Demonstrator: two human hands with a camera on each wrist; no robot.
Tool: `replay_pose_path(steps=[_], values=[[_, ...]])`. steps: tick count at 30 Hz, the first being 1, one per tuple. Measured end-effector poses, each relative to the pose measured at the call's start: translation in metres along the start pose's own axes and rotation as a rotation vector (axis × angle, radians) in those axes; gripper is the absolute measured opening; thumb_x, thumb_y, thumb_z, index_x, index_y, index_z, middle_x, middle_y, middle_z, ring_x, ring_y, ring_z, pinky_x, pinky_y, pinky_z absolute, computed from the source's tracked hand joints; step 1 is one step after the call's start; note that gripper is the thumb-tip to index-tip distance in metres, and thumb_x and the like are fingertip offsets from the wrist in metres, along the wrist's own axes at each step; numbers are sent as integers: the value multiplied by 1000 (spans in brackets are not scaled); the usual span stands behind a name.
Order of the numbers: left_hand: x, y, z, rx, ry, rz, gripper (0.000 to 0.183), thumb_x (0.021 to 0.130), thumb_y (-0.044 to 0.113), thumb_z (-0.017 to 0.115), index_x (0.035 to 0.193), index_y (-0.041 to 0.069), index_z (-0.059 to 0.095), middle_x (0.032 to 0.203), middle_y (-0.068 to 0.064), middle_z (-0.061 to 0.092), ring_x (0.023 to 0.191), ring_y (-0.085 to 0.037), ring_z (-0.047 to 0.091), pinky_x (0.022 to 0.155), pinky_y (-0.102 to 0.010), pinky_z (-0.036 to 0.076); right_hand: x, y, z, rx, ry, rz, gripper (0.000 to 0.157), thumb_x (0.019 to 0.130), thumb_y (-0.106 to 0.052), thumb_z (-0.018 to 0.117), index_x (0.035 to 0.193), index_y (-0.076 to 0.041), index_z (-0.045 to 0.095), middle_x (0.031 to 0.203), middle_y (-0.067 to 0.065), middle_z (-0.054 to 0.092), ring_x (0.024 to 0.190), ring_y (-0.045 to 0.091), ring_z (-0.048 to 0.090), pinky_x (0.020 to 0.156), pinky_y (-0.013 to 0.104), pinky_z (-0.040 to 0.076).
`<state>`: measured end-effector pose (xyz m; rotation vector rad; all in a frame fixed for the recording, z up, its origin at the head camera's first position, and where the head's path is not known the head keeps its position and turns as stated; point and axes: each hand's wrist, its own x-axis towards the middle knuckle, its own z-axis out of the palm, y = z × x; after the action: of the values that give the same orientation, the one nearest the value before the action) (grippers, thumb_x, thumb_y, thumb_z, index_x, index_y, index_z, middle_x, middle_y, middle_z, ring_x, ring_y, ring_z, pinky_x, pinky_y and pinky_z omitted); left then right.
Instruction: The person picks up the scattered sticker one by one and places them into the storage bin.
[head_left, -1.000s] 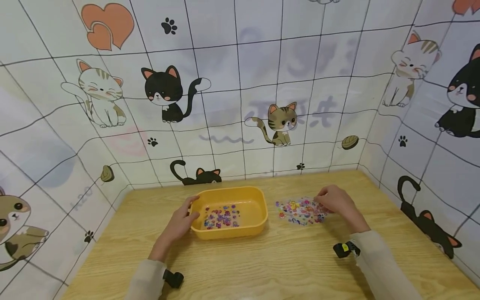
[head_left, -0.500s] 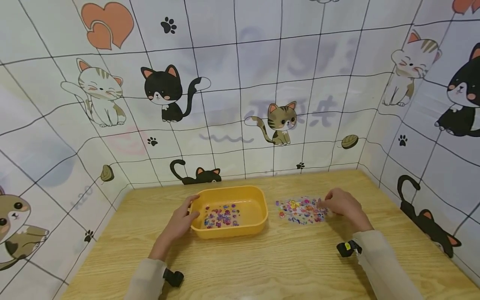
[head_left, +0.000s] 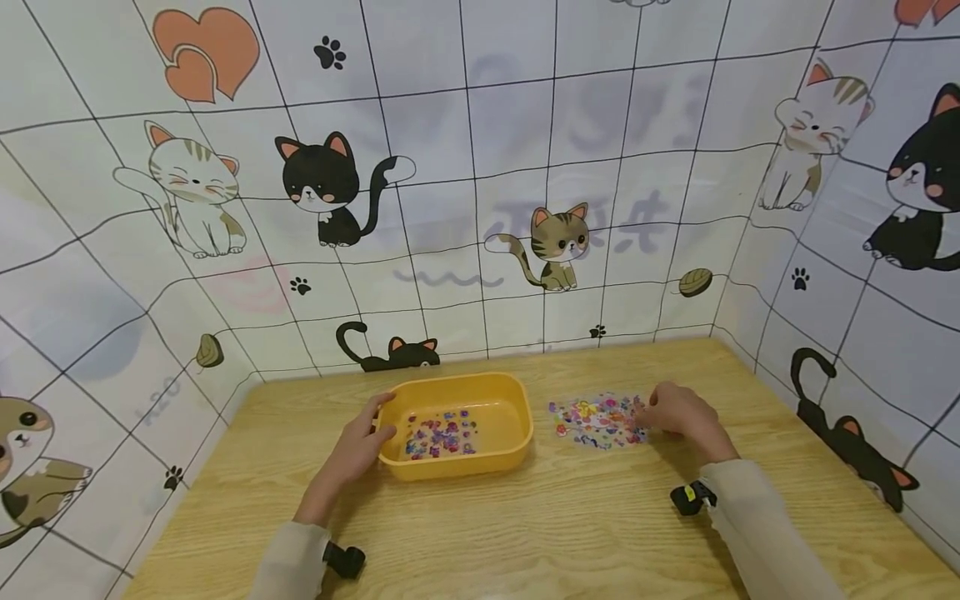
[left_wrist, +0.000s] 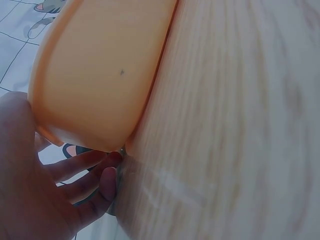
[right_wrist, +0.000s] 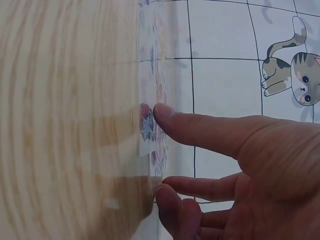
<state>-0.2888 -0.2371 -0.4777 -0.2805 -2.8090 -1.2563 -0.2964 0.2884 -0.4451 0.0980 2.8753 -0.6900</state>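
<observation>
Cat-printed walls [head_left: 442, 117] are backing the wooden table [head_left: 480, 533]. Your left hand [head_left: 352, 450] is gripping the yellow tray [head_left: 461, 468]; your nearer right hand [head_left: 686, 417], thumb and forefinger parted, is meeting the right end of the patterned sheet [head_left: 596, 421], which is stretching traywards.

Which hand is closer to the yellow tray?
Left. The left hand holds the left side of the yellow tray; the right hand is off to its right, by colourful pieces.
</observation>
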Motion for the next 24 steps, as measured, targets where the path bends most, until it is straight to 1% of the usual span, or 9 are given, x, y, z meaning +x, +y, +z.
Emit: replay_pose_path(steps=[4, 7, 9, 11, 14, 15, 19, 21, 24], values=[[0, -1, 0, 4, 6, -7, 55, 104, 18, 54, 157, 20, 40, 157, -19, 48, 133, -39, 53, 106, -55, 48, 0, -1, -1, -10, -16, 25, 38, 89, -35, 76, 95, -3, 58, 65, 1, 48, 61, 16, 45, 60, 33, 35], [0, -1, 0, 10, 9, -8, 55, 104, 18, 55, 156, 20, 40, 153, -19, 51, 128, -38, 57, 102, -52, 51, 1, 0, -1, -6, -12, 44, 32, 88, -30, 75, 92, -3, 59, 65, 1, 48, 61, 16, 46, 59, 32, 35], [0, -1, 1, 11, 8, -8, 55, 104, 17, 55, 156, 20, 40, 153, -19, 52, 127, -38, 57, 102, -52, 51, 1, 0, -1, 5, -8, 48, 25, 87, -25, 75, 84, -5, 61, 62, -1, 46, 57, 15, 44, 56, 31, 34], [1, -1, 1, 16, 4, -7, 55, 104, 18, 55, 156, 20, 40, 153, -19, 51, 128, -38, 56, 103, -52, 51, 1, 1, 0, 19, -5, 47, 23, 87, -21, 74, 73, -9, 60, 57, -3, 42, 53, 14, 41, 52, 29, 33], [1, -1, 0, 16, 3, -4, 55, 103, 17, 55, 156, 19, 40, 154, -19, 51, 129, -38, 55, 103, -52, 51, 2, 2, 0, 35, 0, 33, 31, 87, -18, 73, 61, -15, 56, 53, -6, 38, 50, 13, 39, 49, 28, 31], [1, -1, 0, 16, 3, -3, 55, 103, 17, 55, 156, 19, 40, 154, -19, 51, 129, -38, 55, 103, -52, 51, 2, 2, 0, 39, 2, 27, 33, 87, -17, 73, 60, -16, 56, 52, -6, 38, 49, 13, 39, 49, 27, 31], [1, -1, 0, 11, 8, 3, 55, 103, 16, 56, 156, 19, 41, 152, -19, 52, 127, -38, 57, 100, -50, 52, 3, 3, 1, 58, 13, 9, 28, 87, -16, 73, 62, -14, 61, 53, -6, 42, 50, 13, 40, 50, 28, 33], [1, -2, 0, 7, 6, 3, 55, 103, 17, 56, 156, 19, 41, 152, -19, 52, 127, -38, 57, 100, -50, 52, 4, 5, 2, 73, 14, -4, 31, 88, -14, 70, 60, -14, 58, 52, -5, 41, 49, 12, 37, 50, 28, 31], [2, -3, 1, -2, -1, 1, 55, 103, 17, 55, 156, 20, 40, 153, -19, 51, 129, -38, 56, 101, -51, 52, 5, 8, 3, 99, 13, -21, 42, 90, -11, 67, 54, -19, 46, 50, -6, 38, 47, 11, 30, 49, 27, 27]])
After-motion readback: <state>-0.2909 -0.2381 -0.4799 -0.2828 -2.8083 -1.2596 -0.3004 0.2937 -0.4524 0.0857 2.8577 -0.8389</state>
